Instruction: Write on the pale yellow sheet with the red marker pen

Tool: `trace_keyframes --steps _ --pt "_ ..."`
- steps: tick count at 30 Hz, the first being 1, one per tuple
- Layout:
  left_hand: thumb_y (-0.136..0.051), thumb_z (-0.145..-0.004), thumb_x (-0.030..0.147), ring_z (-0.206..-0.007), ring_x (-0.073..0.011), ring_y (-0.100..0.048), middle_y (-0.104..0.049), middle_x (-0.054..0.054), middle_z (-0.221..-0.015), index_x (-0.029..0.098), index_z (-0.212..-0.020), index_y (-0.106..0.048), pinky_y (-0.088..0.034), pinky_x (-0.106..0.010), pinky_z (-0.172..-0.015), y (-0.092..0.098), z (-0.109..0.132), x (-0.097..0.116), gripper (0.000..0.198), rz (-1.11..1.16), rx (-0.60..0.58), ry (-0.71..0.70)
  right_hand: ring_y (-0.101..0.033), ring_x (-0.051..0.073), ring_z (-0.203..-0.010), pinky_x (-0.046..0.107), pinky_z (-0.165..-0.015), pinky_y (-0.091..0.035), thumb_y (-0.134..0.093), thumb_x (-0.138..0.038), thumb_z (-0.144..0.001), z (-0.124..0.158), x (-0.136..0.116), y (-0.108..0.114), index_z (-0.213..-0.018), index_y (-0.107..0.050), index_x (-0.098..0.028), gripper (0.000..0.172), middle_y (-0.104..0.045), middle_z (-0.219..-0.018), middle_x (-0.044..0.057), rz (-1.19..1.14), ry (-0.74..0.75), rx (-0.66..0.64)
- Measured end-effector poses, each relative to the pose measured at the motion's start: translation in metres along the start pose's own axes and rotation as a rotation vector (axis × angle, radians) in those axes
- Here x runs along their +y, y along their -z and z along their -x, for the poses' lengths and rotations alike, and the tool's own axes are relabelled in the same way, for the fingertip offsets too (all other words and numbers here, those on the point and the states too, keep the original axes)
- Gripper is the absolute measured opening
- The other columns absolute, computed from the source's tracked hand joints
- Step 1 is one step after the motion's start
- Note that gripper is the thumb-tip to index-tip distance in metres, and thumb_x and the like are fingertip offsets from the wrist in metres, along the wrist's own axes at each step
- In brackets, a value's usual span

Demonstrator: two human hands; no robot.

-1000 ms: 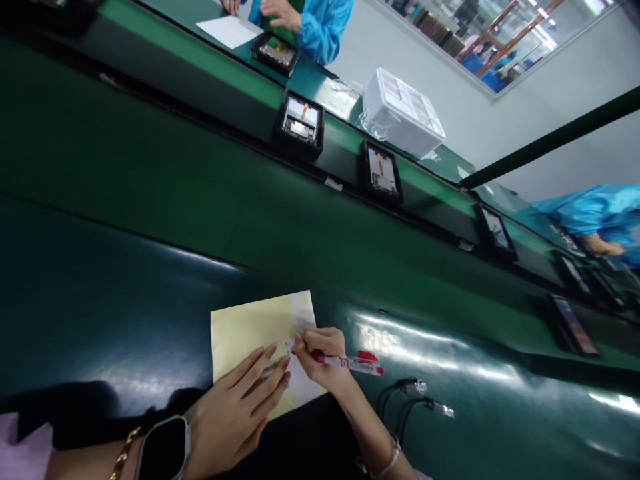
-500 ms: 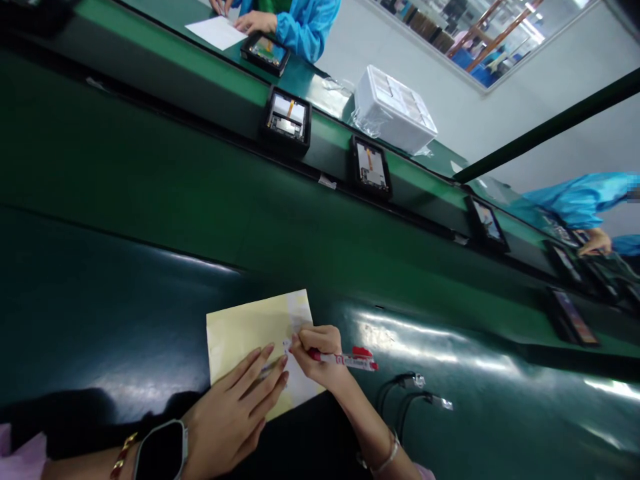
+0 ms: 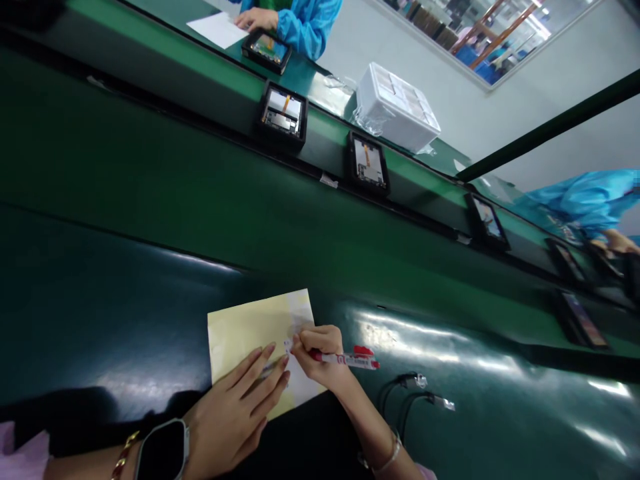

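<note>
A pale yellow sheet of paper [image 3: 245, 330] lies on the dark green bench in front of me. My left hand [image 3: 235, 410] rests flat on its lower part, fingers stretched out; a dark smartwatch [image 3: 163, 450] sits on that wrist. My right hand [image 3: 320, 357] is closed round a red and white pen [image 3: 350, 361], its tip on the sheet near my left fingertips.
Two black cables with connectors [image 3: 417, 390] lie to the right of my right arm. Beyond, a green conveyor [image 3: 150, 167] carries several black trays with devices [image 3: 283, 113]. A white box [image 3: 397, 107] stands at the far side. People in blue coats [image 3: 300, 20] work at the top and at the right.
My hands and the pen have stayed in place on the sheet. The person at the top has moved a hand onto the tray there; the view has shifted slightly.
</note>
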State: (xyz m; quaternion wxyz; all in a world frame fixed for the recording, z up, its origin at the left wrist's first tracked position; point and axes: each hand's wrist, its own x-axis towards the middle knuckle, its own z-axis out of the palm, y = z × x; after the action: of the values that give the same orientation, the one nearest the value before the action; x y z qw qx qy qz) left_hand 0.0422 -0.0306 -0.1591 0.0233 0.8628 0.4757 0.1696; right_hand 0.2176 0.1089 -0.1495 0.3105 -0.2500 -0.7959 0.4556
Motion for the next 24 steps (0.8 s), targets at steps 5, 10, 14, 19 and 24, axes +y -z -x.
trace_keyframes --steps 5,10,14,19,24 --pt "-0.058 -0.098 0.043 -0.143 -0.037 -0.042 -0.06 -0.015 -0.151 0.008 -0.144 -0.061 -0.002 -0.049 -0.128 -0.0011 0.0007 0.0003 0.057 -0.006 0.008 0.008 -0.018 0.008 -0.048 0.025 -0.048 -0.015 -0.057 -0.01 -0.098 -0.0003 0.0015 -0.0001 -0.063 -0.017 -0.023 0.054 -0.019 -0.06 -0.01 0.012 0.0 0.009" --pt "-0.057 -0.098 0.043 -0.145 -0.0372 -0.038 -0.059 -0.015 -0.152 0.008 -0.144 -0.061 -0.002 -0.048 -0.128 -0.0012 0.0038 0.0008 0.058 0.008 -0.012 0.007 -0.018 0.008 -0.048 0.025 -0.049 -0.014 -0.058 -0.011 -0.098 -0.0006 0.0009 -0.0013 -0.063 -0.018 -0.023 0.055 -0.02 -0.06 -0.01 0.005 -0.006 0.019" --pt "-0.057 -0.099 0.044 -0.146 -0.0366 -0.035 -0.059 -0.014 -0.152 0.01 -0.145 -0.061 -0.001 -0.048 -0.128 0.0004 0.0033 -0.0002 0.057 0.004 -0.026 0.008 -0.017 0.008 -0.049 0.025 -0.049 -0.013 -0.059 -0.012 -0.098 0.0007 0.0029 -0.0011 -0.062 -0.018 -0.023 0.056 -0.019 -0.061 -0.01 -0.008 -0.021 0.019" --pt "-0.058 -0.1 0.04 -0.16 -0.0369 -0.006 -0.056 -0.009 -0.157 0.013 -0.15 -0.057 0.002 -0.047 -0.129 -0.0013 0.0017 0.002 0.057 0.043 -0.042 0.029 -0.022 0.008 -0.047 0.023 -0.047 -0.017 -0.06 -0.015 -0.097 0.003 0.0065 0.0002 -0.062 -0.019 -0.023 0.054 -0.022 -0.057 -0.011 -0.023 -0.048 0.092" --pt "-0.057 -0.1 0.04 -0.162 -0.0358 0.005 -0.056 -0.009 -0.157 0.013 -0.152 -0.055 0.002 -0.047 -0.13 -0.008 0.0048 0.0043 0.059 0.054 -0.027 0.049 -0.03 0.007 -0.042 0.022 -0.041 -0.021 -0.064 -0.017 -0.094 0.0087 -0.001 -0.0024 -0.062 -0.041 -0.022 0.039 -0.039 -0.053 -0.009 -0.013 -0.11 0.177"
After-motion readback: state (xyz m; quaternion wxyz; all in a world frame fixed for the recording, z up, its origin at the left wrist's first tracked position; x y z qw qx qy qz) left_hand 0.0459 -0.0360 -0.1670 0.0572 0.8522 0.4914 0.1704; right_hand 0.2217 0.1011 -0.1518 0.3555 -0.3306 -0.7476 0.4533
